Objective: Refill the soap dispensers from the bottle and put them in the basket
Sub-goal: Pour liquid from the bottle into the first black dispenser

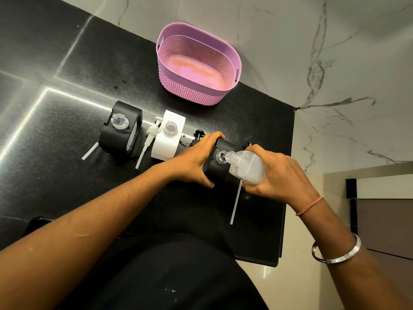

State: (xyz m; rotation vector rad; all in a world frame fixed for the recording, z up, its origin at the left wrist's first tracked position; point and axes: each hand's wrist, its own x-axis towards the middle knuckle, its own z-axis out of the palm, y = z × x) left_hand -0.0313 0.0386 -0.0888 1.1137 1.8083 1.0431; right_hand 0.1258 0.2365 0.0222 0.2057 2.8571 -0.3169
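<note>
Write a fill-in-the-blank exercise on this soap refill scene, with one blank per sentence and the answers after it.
1. The right hand tips the clear bottle into a dispenser coloured ____.
2. The left hand grips that same black dispenser to keep it ____.
3. The pink basket holds ____ dispensers so far.
4. The white pump lies beside the ____ dispenser.

Answers: black; steady; no; white

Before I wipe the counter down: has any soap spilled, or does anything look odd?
No clear spill. Small dark specks dot the counter near the basket. The white pump lies loose beside its dispenser. The bottle mouth meets the black dispenser opening.
</note>
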